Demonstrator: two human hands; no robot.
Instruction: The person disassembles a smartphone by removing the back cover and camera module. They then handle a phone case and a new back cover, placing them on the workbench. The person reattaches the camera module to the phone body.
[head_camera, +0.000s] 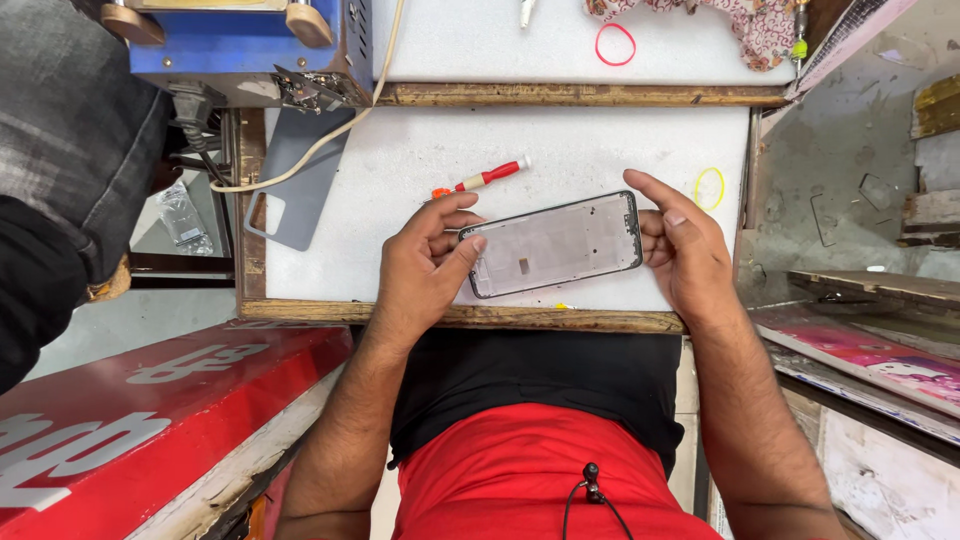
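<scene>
A bare phone frame (555, 243), grey inside with a dark rim, is held flat just above the white work board (400, 170). My left hand (425, 262) grips its left end, thumb on the top face. My right hand (680, 245) holds its right end, with the index finger raised over the corner. A red and white screwdriver (482, 179) with an orange tip lies on the board just beyond my left hand.
A grey phone back cover (295, 180) lies at the board's left. A blue machine (245, 45) with a cream cable stands behind it. A yellow rubber band (709, 187) and a red one (615, 44) lie further off. A person's dark sleeve (60, 170) is at the left.
</scene>
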